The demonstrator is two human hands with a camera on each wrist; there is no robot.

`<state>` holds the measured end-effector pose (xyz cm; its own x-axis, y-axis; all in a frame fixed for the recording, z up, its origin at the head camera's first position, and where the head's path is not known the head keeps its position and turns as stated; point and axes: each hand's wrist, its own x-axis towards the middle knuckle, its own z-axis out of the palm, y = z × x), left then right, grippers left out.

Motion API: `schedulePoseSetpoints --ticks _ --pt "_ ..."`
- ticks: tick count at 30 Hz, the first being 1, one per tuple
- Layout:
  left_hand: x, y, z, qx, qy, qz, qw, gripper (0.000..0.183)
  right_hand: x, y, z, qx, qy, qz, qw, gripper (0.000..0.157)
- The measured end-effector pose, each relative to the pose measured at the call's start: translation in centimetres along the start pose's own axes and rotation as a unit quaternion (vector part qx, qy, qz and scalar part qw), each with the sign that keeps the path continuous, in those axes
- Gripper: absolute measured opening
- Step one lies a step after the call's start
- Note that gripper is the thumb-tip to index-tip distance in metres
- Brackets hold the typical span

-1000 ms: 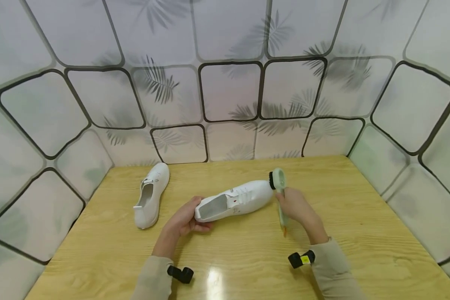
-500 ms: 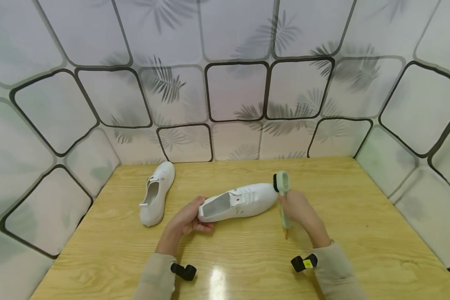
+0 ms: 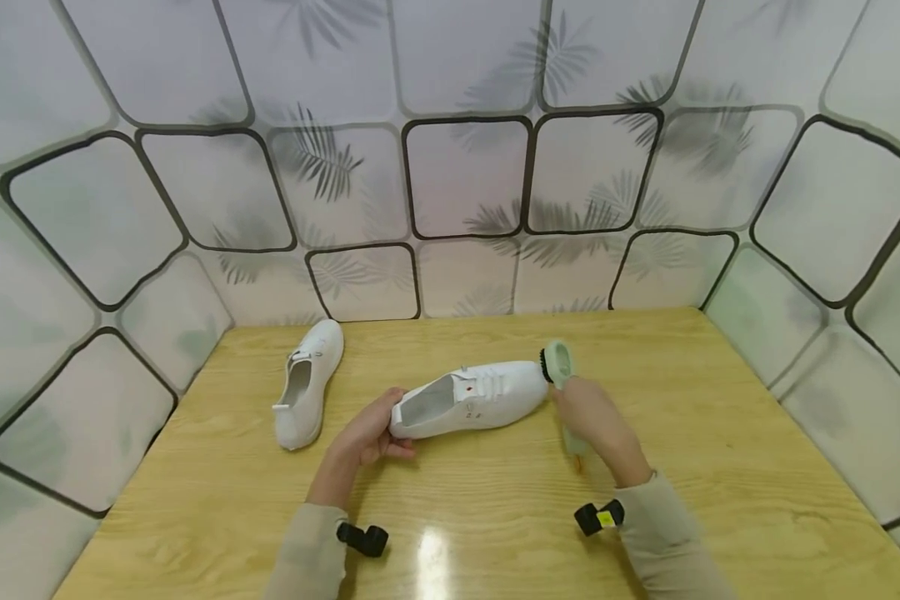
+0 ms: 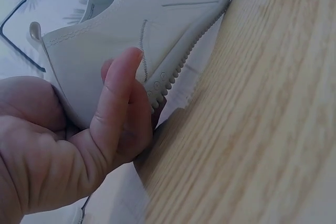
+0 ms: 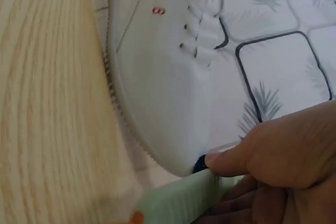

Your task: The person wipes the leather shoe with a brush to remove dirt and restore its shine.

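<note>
A white lace-up shoe (image 3: pixel 495 396) with small red letters on its side is gripped at the heel by my left hand (image 3: pixel 371 432). In the left wrist view the fingers (image 4: pixel 118 98) curl around the heel and under the sole, and the shoe's toe points right in the head view. My right hand (image 3: pixel 592 417) holds a pale green brush (image 3: pixel 561 360) by its handle. Its black bristles (image 5: pixel 200 163) touch the toe of the shoe, seen in the right wrist view. Part of the handle is hidden behind my right hand.
A second white shoe (image 3: pixel 311 383) stands on the left of the wooden table (image 3: pixel 480 517). Patterned fabric walls (image 3: pixel 465 175) enclose the table's back and sides. Black cameras are strapped to both wrists.
The brush has made small movements at the shoe's toe, and its handle's angle has shifted slightly. Both hands keep their holds. The head view has shifted slightly.
</note>
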<state>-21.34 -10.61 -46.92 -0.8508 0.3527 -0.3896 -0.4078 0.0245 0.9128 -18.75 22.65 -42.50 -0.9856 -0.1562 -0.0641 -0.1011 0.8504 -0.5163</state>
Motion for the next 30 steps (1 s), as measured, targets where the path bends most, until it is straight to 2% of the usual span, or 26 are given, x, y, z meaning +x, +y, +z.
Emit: schedulePoseSetpoints --ticks 4,9,15,18,25,28,30 --pt "-0.1 0.4 -0.4 0.000 0.013 0.000 0.9999 0.040 -0.6 -0.7 -0.6 0.034 -0.041 -0.002 0.999 0.040" --pt "0.1 0.8 -0.6 0.005 0.014 -0.001 0.9999 0.042 -1.5 -0.4 -1.5 0.067 -0.061 -0.001 0.996 0.034" --pt "0.6 0.3 -0.7 0.013 0.017 -0.014 0.9997 0.037 -1.4 1.1 -1.4 0.122 -0.080 0.038 0.989 0.024" --pt "0.6 -0.1 -0.7 0.014 0.029 -0.015 0.9994 0.041 -1.2 2.0 -0.9 0.174 -0.068 0.055 0.981 0.026" --pt "0.4 0.2 -1.3 -0.002 0.085 -0.019 0.9962 0.052 0.3 3.7 0.0 0.299 -0.020 0.075 0.951 0.038" --pt "0.5 0.3 -1.3 -0.007 0.100 -0.017 0.9948 0.053 1.0 4.4 0.5 0.297 0.007 0.090 0.951 0.038" --pt "0.4 0.5 -1.2 0.002 0.103 -0.012 0.9946 0.055 1.2 4.8 0.7 0.277 0.025 0.098 0.955 0.035"
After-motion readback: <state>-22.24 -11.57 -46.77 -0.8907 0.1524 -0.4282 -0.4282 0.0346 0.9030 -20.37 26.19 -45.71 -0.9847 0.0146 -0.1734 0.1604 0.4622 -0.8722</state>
